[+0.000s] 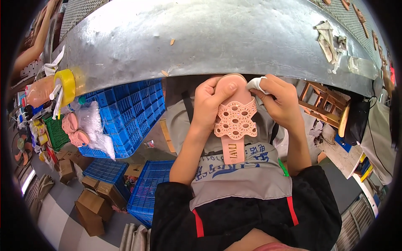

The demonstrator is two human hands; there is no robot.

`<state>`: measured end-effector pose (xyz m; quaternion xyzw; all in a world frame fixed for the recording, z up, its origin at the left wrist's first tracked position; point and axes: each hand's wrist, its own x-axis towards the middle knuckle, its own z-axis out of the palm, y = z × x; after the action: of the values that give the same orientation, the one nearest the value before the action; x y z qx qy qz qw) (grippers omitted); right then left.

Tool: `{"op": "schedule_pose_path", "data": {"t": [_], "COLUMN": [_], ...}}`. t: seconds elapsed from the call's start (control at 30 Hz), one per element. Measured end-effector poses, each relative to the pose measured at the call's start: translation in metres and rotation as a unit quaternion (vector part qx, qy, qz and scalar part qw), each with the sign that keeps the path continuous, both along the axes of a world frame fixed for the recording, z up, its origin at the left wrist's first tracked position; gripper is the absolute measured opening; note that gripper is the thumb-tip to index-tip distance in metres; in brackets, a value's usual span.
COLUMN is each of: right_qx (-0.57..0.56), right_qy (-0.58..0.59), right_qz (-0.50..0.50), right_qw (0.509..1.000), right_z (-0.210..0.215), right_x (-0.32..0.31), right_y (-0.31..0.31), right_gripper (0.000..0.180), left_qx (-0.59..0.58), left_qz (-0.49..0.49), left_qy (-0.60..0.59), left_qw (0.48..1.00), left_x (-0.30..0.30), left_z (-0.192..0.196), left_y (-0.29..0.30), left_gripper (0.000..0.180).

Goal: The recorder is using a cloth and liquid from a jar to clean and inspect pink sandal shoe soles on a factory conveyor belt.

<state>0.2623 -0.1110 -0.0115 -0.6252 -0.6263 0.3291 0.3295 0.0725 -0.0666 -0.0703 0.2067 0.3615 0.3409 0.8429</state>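
Note:
A pink slide sandal point(235, 119) with a cut-out, studded strap is held upright in front of my grey apron point(238, 182), its toe end toward the bench. My left hand point(208, 98) grips the toe end from the left, thumb lying on the insole and fingers behind the sole. On the right, my right hand point(281, 97) pinches a small white cloth point(256, 85) close beside the sandal's toe edge. Whether the cloth touches the sandal I cannot tell. The heel end points down toward my body.
A metal-topped bench point(201, 42) spans the far side, with a crumpled rag point(327, 42) at its right. At left are yellow tape point(66, 88), a blue crate point(125, 113) and a pair of pink sandals point(75, 129). A wooden stool point(324, 104) stands right; a person's arm point(35, 42) shows far left.

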Motion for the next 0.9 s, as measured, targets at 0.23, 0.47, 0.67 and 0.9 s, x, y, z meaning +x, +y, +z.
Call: {"op": "schedule_pose_path", "data": {"t": [0.23,0.47,0.67,0.9], "right_qx": [0.015,-0.005,0.012,0.011], "right_qy": [-0.024,-0.014,-0.003,-0.004], "right_qz": [-0.008,0.013,-0.012,-0.008], "right_qw": [1.000,1.000,1.000,1.000], "right_z": [0.002,0.003,0.002,-0.001], "right_x": [-0.003,0.002,-0.003,-0.003], "right_y": [0.006,0.006,0.003,0.006], "right_gripper": [0.016,0.015,0.015,0.017], "left_qx": [-0.002,0.005,0.000,0.005], "left_qz": [0.009,0.002,0.001,0.002], "left_qy": [0.002,0.005,-0.010,-0.003], "left_qw": [1.000,1.000,1.000,1.000], "left_x": [0.001,0.001,0.000,0.001], "left_z": [0.003,-0.001,0.000,0.000], "left_y": [0.000,0.000,0.000,0.000], "left_gripper": [0.031,0.032,0.031,0.031]}}
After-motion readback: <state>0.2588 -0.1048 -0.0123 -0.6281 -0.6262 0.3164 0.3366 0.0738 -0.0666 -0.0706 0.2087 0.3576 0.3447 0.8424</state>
